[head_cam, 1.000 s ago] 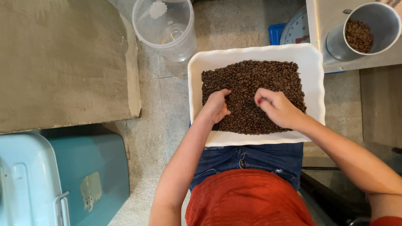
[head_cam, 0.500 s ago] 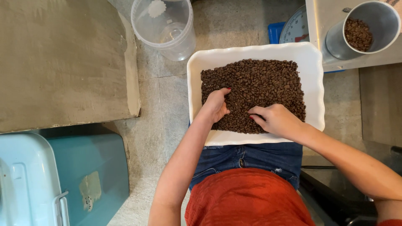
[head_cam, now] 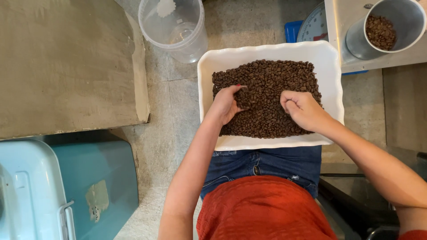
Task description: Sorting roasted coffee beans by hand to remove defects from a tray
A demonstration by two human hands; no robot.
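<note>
Both hands are working in the white tray, which is resting on the person's lap with its near edge over the jeans, so it is sitting close and level for sorting. The coffee beans are lying in a flat layer across the tray's middle, thin enough that single beans are showing. The left hand is sitting at the layer's left edge, fingers curled and cupping a small clump of beans. The right hand is resting near the layer's right edge, fingers bent in toward the palm, tips on the beans; can't tell if it's pinching one. A grey cup with some beans in it is standing beyond the tray's far right corner, within reach. A clear plastic tub is standing off the far left corner.
</note>
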